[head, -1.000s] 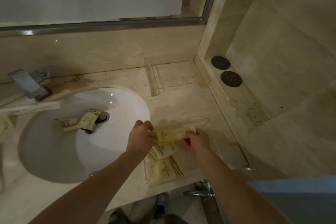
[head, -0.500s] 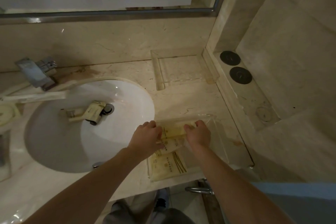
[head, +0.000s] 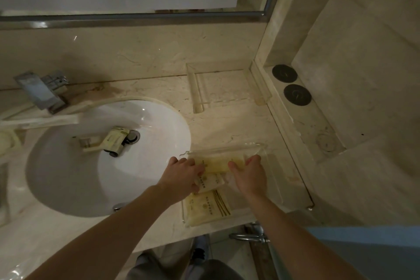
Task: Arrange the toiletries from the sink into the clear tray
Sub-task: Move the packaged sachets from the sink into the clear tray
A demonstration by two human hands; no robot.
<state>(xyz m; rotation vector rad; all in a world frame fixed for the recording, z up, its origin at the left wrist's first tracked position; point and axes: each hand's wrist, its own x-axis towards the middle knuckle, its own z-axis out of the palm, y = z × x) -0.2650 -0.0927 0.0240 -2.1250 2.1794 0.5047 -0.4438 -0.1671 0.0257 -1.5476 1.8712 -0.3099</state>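
Observation:
A clear tray [head: 276, 179] sits on the counter right of the white sink [head: 68, 177]. Three cream toiletry packets lie in its left part: one at the far end [head: 217, 162], one in the middle [head: 210, 181] and one nearest me [head: 208, 208]. My left hand [head: 181, 174] and my right hand [head: 248, 174] hold the two ends of the far packet, pressing it flat in the tray. In the sink, beside the drain, lie a cream packet [head: 114, 140] and a small tube-like item [head: 91, 143].
A second clear tray [head: 227, 85] stands against the back wall. Two black round discs [head: 291, 85] lie on the ledge at the right. The chrome faucet [head: 43, 91] is at the back left. The mirror runs above.
Both hands moved the far packet forward and down into the tray's far end. My left hand went from a pinching fist to fingers laid flat on it.

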